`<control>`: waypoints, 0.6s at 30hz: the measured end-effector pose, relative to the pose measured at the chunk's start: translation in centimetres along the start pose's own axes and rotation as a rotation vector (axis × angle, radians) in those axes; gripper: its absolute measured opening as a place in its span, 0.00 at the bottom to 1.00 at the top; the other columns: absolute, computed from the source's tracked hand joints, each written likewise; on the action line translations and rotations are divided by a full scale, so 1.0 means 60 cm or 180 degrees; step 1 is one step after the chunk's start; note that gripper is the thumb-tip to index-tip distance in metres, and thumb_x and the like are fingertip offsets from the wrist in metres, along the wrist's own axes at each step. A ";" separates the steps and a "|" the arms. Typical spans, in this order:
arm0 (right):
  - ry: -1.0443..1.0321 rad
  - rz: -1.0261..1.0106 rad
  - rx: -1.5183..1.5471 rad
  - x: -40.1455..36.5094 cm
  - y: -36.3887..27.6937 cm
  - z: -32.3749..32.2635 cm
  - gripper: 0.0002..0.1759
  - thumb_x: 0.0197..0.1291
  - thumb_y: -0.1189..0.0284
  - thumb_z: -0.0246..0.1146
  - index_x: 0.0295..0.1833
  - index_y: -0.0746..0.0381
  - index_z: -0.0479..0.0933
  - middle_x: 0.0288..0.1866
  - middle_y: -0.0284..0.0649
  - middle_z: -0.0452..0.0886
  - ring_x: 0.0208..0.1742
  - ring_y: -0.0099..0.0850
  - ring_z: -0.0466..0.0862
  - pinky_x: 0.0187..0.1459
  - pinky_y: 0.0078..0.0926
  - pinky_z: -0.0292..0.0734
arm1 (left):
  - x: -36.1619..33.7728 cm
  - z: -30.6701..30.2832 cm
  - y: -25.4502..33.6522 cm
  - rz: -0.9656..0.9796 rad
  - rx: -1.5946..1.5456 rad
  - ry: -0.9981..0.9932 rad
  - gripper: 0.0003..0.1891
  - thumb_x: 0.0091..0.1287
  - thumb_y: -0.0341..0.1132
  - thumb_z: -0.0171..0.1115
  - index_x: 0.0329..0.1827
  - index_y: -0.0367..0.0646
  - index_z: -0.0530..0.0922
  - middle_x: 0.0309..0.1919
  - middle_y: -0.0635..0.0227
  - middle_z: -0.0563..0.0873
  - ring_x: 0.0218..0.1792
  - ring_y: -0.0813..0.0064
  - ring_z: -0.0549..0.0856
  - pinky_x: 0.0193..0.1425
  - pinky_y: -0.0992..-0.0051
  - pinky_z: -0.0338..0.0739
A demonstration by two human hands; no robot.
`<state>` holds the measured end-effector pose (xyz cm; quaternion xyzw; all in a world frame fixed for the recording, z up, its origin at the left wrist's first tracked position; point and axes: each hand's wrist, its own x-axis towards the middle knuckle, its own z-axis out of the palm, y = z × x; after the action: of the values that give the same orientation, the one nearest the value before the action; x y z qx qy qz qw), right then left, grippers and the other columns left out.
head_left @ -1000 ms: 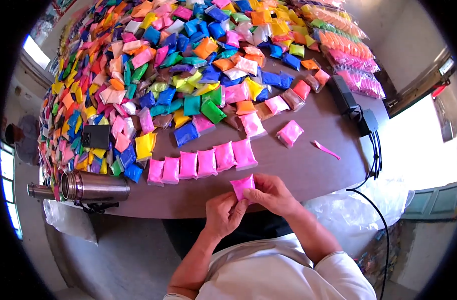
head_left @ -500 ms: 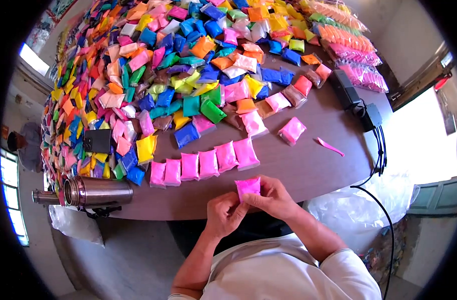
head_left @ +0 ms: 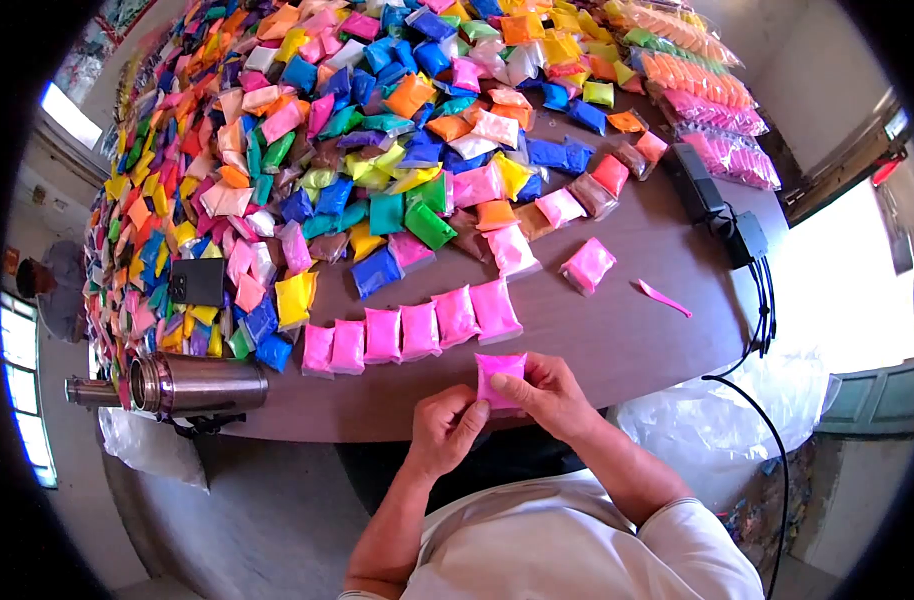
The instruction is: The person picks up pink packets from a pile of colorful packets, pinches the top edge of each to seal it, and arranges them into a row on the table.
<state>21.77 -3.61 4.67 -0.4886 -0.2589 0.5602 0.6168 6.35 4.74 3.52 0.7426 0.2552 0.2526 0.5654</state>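
Near the table's front edge, a small bright pink packet (head_left: 492,371) is held between my two hands. My right hand (head_left: 550,396) grips it from the right, thumb pressed across its face. Closed at the packet's lower left side is my left hand (head_left: 444,428), its fingertips partly hidden. Just beyond lies a row of several pink packets (head_left: 419,330), side by side. Another pink packet (head_left: 587,266) rests alone to the right, and beside it is a thin pink plastic stick (head_left: 665,299), perhaps a small tool.
A big heap of coloured packets (head_left: 386,213) covers the table's left and back. A steel flask (head_left: 199,383) lies at the front left, near a black phone (head_left: 196,282). Black adapters with cables (head_left: 748,240) sit along the right edge. Bagged packets (head_left: 727,158) are stacked at the back right.
The pink packet in my hands now stands more upright, with more of its face showing. My right thumb has shifted up across it. The table items shift slightly with the camera.
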 end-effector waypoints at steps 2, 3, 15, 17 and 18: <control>0.0086 -0.0076 -0.0134 0.000 0.007 0.001 0.13 0.66 0.67 0.61 0.48 0.67 0.77 0.40 0.29 0.79 0.39 0.16 0.74 0.42 0.18 0.72 | -0.001 0.000 0.001 -0.0015 0.0317 -0.0117 0.13 0.68 0.39 0.58 0.29 0.38 0.76 0.20 0.62 0.75 0.21 0.68 0.75 0.26 0.72 0.68; 0.0127 -0.0130 -0.0175 -0.001 0.008 0.001 0.13 0.66 0.68 0.61 0.48 0.67 0.77 0.39 0.29 0.79 0.39 0.16 0.74 0.42 0.18 0.72 | -0.001 0.003 0.002 -0.0015 0.0318 -0.0119 0.13 0.68 0.39 0.58 0.29 0.38 0.76 0.20 0.62 0.75 0.21 0.68 0.75 0.26 0.72 0.68; 0.0010 -0.0332 -0.0276 -0.011 0.016 0.000 0.15 0.68 0.66 0.58 0.49 0.68 0.75 0.36 0.30 0.78 0.36 0.16 0.73 0.38 0.17 0.73 | 0.001 0.011 0.008 0.0313 0.0832 -0.0010 0.11 0.67 0.36 0.58 0.28 0.39 0.76 0.22 0.59 0.78 0.23 0.57 0.79 0.26 0.67 0.71; 0.0154 -0.0372 -0.0608 -0.014 0.021 -0.008 0.15 0.67 0.66 0.59 0.49 0.68 0.75 0.36 0.30 0.78 0.37 0.17 0.73 0.39 0.18 0.74 | 0.004 0.019 0.010 0.0597 0.1087 0.0082 0.11 0.65 0.33 0.59 0.24 0.39 0.74 0.20 0.60 0.77 0.21 0.57 0.77 0.25 0.67 0.70; 0.0148 -0.0375 -0.0607 -0.016 0.010 -0.008 0.15 0.67 0.66 0.59 0.49 0.68 0.75 0.36 0.30 0.78 0.37 0.17 0.73 0.39 0.18 0.74 | 0.004 0.022 0.008 0.0598 0.1092 0.0086 0.11 0.65 0.33 0.59 0.24 0.39 0.74 0.20 0.60 0.77 0.21 0.57 0.77 0.25 0.67 0.70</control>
<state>21.69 -4.70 4.16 -0.5419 -0.3249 0.4842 0.6053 7.43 3.85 3.67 0.8451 0.2316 0.2671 0.4010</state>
